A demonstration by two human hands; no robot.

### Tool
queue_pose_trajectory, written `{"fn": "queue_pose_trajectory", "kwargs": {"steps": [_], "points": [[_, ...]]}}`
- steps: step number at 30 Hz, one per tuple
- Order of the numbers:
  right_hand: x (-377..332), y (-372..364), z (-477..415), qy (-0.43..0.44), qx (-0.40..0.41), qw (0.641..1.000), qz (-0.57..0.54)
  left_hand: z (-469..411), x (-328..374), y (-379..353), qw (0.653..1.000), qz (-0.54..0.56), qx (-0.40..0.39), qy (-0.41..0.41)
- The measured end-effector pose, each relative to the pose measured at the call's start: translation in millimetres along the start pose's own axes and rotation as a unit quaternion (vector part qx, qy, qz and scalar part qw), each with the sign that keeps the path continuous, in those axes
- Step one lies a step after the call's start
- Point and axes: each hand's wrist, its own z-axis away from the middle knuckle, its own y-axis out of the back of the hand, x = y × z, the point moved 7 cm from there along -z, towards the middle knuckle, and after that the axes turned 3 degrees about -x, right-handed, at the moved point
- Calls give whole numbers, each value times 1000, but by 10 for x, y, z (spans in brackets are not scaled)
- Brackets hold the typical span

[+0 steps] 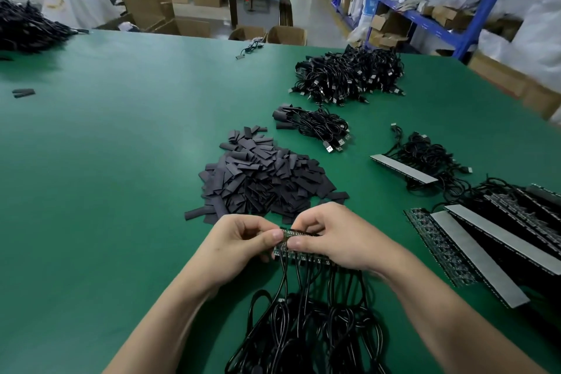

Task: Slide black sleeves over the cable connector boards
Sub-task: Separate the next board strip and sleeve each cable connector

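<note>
- The green table (121,161) fills the view from 9 o'clock round to 3 o'clock.
- Stacked board panels (485,240) with grey backing strips lie at 3 to 4 o'clock, black cable beneath them.
- A big heap of USB cables (349,76) sits at 1 o'clock, near the table's far edge.
- The pile of black sleeves (267,179) lies at the centre, just beyond the hands at their 12 o'clock.
- Black cables (303,313) trail from the held boards down to 6 o'clock.
- A small cable bundle (312,127) lies between the sleeve pile and the big heap.
- The left hand (239,240) has thumb and curled fingers pinched on the left end of the strip of connector boards (291,244).
- The right hand (334,237) pinches the same strip from the right, thumb tip pressed on the board face, just beside the left thumb.
- Two loose sleeves (23,92) lie at 10 o'clock.
</note>
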Motion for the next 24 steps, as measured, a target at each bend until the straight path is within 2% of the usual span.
{"fn": "queue_pose_trajectory", "kwargs": {"steps": [8, 12, 14, 19, 21, 24], "points": [[-55, -28, -16, 24, 0, 998, -59, -18, -24, 40, 997, 72, -26, 11], [-47, -10, 28, 5, 50, 999, 6, 37, 58, 147, 998, 56, 21, -5], [-135, -7, 124, 34, 82, 996, 24, 94, 201, 177, 998, 44, 42, -32], [-424, -85, 352, 128, 103, 977, -133, 197, 836, 69, 994, -23, 10, -107], [-560, -25, 446, 165, 130, 958, -194, 207, 1118, 19, 991, -31, -11, -131], [-782, 61, 598, 230, 134, 922, -279, 194, 1432, -62, 984, -18, -89, -156]]}}
